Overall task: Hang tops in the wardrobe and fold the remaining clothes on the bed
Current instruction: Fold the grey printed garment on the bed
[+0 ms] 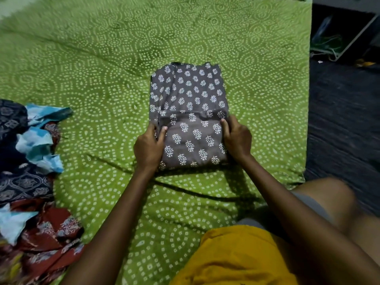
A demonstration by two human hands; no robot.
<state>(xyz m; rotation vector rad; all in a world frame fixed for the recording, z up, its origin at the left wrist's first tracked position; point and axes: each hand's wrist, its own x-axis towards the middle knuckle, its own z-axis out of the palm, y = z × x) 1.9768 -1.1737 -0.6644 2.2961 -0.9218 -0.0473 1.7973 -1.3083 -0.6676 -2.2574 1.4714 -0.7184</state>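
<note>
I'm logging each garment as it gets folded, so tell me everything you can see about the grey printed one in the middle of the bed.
The grey garment is a thin, soft-looking fabric printed all over with small white leaf sprigs. It lies flat on the green dotted bedsheet, folded into a rough rectangle, with its near part doubled over the rest. The left hand grips its left edge and the right hand grips its right edge. A seam runs across the middle.

No legible text, labels, brands, numbers or signs anywhere in view — only printed patterns: white leaf motifs on the grey folded garment (189, 116), dotted rings on the green bed sheet (92, 79).
</note>
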